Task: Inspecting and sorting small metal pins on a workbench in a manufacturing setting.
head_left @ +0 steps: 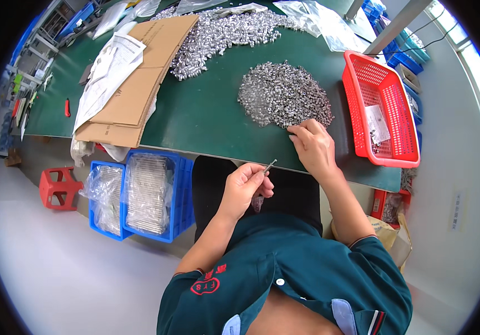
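My left hand (245,187) is closed around a thin metal pin (270,165) that sticks up and to the right, held just below the table's front edge. My right hand (314,146) rests on the green table (206,111) with its fingertips at the near edge of a pile of small silver metal parts (282,95). Whether its fingers pinch a part I cannot tell. A larger heap of the same silver parts (223,33) lies farther back.
A red mesh basket (382,106) with a paper label stands at the right. Flattened cardboard (134,89) with white paper sheets (108,72) lies at the left. Blue crates (145,195) with bagged parts and a red stool (58,187) sit on the floor.
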A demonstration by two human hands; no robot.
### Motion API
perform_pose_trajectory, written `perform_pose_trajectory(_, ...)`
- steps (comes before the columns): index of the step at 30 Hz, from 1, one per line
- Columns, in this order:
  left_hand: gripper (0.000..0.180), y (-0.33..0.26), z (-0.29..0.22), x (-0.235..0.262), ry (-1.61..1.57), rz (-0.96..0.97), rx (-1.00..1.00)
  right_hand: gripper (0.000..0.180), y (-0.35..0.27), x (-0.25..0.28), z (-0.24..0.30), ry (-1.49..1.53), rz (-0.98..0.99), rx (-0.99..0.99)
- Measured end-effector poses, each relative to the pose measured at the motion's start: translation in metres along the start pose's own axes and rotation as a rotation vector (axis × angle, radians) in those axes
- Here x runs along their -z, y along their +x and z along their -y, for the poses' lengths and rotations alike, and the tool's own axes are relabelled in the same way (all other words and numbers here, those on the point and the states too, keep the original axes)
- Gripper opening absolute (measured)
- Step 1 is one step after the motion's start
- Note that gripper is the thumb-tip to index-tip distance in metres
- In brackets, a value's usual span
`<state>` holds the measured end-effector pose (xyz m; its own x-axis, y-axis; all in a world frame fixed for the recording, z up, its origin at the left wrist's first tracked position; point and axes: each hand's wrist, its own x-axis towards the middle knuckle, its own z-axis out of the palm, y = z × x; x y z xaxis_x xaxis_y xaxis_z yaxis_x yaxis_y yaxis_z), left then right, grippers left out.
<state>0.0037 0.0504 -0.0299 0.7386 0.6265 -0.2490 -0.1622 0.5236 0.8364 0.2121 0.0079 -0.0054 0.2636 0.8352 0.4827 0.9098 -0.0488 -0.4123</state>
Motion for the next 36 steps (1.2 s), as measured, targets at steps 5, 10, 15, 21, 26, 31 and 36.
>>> perform_pose_trajectory(5,0.014,-0.001,0.003,0.004,-0.008,-0.006,-0.014,0.017,-0.002,0.0,0.001,-0.031,0.015,0.033)
perform_pose_trajectory(10,0.015,0.0,0.004,0.004,-0.001,-0.001,-0.017,0.011,-0.01,0.007,-0.001,0.103,0.086,0.005)
perform_pose_trajectory(15,0.015,0.0,0.006,0.002,0.008,0.0,-0.018,0.011,-0.01,0.008,0.002,0.134,0.088,-0.063)
perform_pose_trajectory(21,0.016,0.001,0.007,0.001,0.035,-0.005,-0.043,0.011,-0.011,0.012,0.006,0.258,0.147,-0.085)
perform_pose_trajectory(26,0.016,0.001,0.006,-0.003,0.09,-0.011,-0.045,0.013,-0.016,0.023,0.019,1.051,0.43,-0.636)
perform_pose_trajectory(31,0.014,0.001,0.006,-0.006,0.11,-0.009,-0.033,0.011,-0.02,0.022,0.025,1.051,0.473,-0.627)
perform_pose_trajectory(36,0.015,0.0,0.009,-0.003,0.127,-0.007,-0.028,0.007,-0.021,0.028,0.034,0.677,0.335,-0.276)
